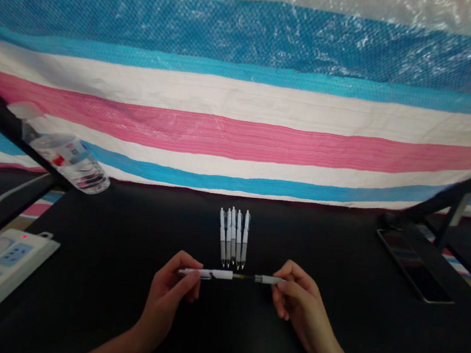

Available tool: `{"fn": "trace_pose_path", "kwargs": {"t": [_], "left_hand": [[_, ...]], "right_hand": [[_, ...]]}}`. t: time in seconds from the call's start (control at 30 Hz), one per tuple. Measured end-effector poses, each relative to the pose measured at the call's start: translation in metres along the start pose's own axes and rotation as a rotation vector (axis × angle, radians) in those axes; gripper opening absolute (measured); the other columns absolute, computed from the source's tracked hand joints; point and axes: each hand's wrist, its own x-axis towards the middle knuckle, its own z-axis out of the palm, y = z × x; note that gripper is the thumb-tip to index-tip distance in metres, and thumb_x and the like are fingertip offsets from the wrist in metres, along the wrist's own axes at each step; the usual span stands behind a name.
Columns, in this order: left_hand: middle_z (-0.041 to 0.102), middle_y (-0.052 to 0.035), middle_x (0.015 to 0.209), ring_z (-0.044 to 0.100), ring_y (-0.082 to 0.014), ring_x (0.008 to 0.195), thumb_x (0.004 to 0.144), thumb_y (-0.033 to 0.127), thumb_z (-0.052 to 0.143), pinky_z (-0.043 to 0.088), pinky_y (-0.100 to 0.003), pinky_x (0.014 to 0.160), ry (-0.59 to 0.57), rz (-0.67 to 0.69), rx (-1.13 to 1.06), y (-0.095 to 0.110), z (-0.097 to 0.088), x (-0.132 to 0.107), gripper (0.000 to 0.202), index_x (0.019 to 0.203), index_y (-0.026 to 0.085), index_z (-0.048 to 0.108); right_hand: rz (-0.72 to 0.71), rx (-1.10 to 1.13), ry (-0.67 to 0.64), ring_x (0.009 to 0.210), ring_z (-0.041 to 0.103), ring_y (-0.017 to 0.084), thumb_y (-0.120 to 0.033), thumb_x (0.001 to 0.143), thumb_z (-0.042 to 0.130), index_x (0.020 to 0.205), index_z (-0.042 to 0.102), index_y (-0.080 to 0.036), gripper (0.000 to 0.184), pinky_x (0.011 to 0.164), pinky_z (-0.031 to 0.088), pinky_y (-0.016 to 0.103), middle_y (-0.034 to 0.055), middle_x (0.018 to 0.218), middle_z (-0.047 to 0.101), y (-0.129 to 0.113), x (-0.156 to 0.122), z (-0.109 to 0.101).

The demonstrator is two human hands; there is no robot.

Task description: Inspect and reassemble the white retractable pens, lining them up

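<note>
Between thumb and fingers, my left hand (pixel 174 285) pinches the white upper barrel of a pen (pixel 221 274), its clip end pointing left. A thin refill (pixel 244 277) bridges the gap from this barrel to a separate grey-white grip section (pixel 267 280). That section's far end is pinched by my right hand (pixel 300 296). The parts lie roughly in one level line above the black table. Just beyond them, several white pens (pixel 233 237) lie side by side, tips toward me.
A white power strip (pixel 6 278) with a plugged-in cable is at the left. Behind it a clear plastic bottle (pixel 73 162) leans by a black bar. A dark phone (pixel 415 266) lies at the right on the black table (pixel 122 231). Striped sheeting (pixel 241 136) hangs across the back.
</note>
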Motion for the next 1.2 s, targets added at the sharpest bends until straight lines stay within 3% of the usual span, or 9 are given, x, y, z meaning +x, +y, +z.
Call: {"fn": "trace_pose_path", "kwargs": {"t": [0.13,0.4,0.53,0.67,0.83,1.03,1.1,1.2], "left_hand": [[0.054,0.0033,0.055,0.047,-0.0111,0.051,0.084,0.036,0.067,0.037,-0.022,0.049,0.042,-0.006,-0.007,0.003,0.0,-0.001,0.019,0.083,0.017,0.064],[0.054,0.0032,0.055,0.046,-0.0112,0.051,0.084,0.036,0.068,0.036,-0.022,0.049,0.057,-0.01,-0.013,0.002,0.0,0.0,0.019,0.083,0.017,0.064],[0.054,0.0032,0.055,0.047,-0.011,0.051,0.085,0.037,0.067,0.037,-0.022,0.049,0.017,-0.015,-0.009,0.001,0.001,0.0,0.021,0.083,0.017,0.064],[0.059,0.0016,0.059,0.05,-0.0122,0.053,0.086,0.039,0.067,0.039,-0.023,0.05,-0.096,-0.059,0.017,0.0,0.004,-0.004,0.022,0.085,0.017,0.062],[0.061,0.0005,0.06,0.051,-0.012,0.053,0.087,0.041,0.066,0.04,-0.022,0.051,-0.111,-0.049,0.024,-0.001,0.004,-0.004,0.024,0.087,0.017,0.061],[0.062,-0.0005,0.061,0.053,-0.0131,0.054,0.085,0.044,0.068,0.042,-0.024,0.052,-0.181,-0.047,0.035,0.005,0.008,-0.006,0.027,0.087,0.017,0.06],[0.062,-0.0007,0.062,0.053,-0.0133,0.055,0.086,0.043,0.067,0.042,-0.024,0.052,-0.169,-0.036,0.052,0.007,0.008,-0.007,0.027,0.087,0.017,0.061],[0.062,-0.0008,0.062,0.054,-0.0136,0.056,0.087,0.041,0.066,0.043,-0.024,0.053,-0.123,-0.026,0.049,0.006,0.006,-0.006,0.025,0.088,0.017,0.062]], "right_hand": [[-0.058,0.027,0.099,0.033,0.043,0.007,-0.026,0.073,0.066,0.074,0.055,-0.018,0.014,0.033,0.022,0.017,-0.0038,0.05,0.058,0.003,0.002,-0.002],[-0.076,0.031,0.089,0.034,0.044,0.007,-0.025,0.074,0.067,0.075,0.056,-0.018,0.013,0.034,0.023,0.017,-0.0037,0.051,0.059,0.004,0.0,-0.002],[-0.085,-0.009,0.005,0.04,0.053,0.009,-0.029,0.078,0.07,0.08,0.057,-0.018,0.017,0.038,0.033,0.018,-0.0015,0.057,0.064,0.008,-0.001,0.001],[-0.102,-0.149,-0.159,0.059,0.066,0.016,-0.038,0.081,0.073,0.089,0.059,-0.018,0.026,0.045,0.045,0.021,0.0046,0.074,0.071,0.011,-0.003,0.009],[-0.187,-0.428,-0.134,0.069,0.068,0.018,-0.049,0.087,0.065,0.098,0.065,-0.018,0.033,0.052,0.05,0.024,0.0077,0.082,0.073,0.01,-0.008,0.015],[-0.198,-0.624,-0.142,0.043,0.052,0.01,-0.055,0.098,0.042,0.065,0.06,-0.018,0.053,0.043,0.038,0.021,0.0005,0.049,0.057,0.014,-0.009,0.009],[-0.178,-0.572,-0.152,0.043,0.051,0.01,-0.055,0.097,0.043,0.076,0.062,-0.018,0.047,0.043,0.037,0.021,0.0,0.052,0.059,0.014,-0.008,0.009],[-0.192,-0.437,-0.166,0.053,0.056,0.011,-0.053,0.093,0.055,0.11,0.055,-0.021,0.036,0.049,0.043,0.022,0.0024,0.078,0.069,0.012,-0.007,0.012]]}}
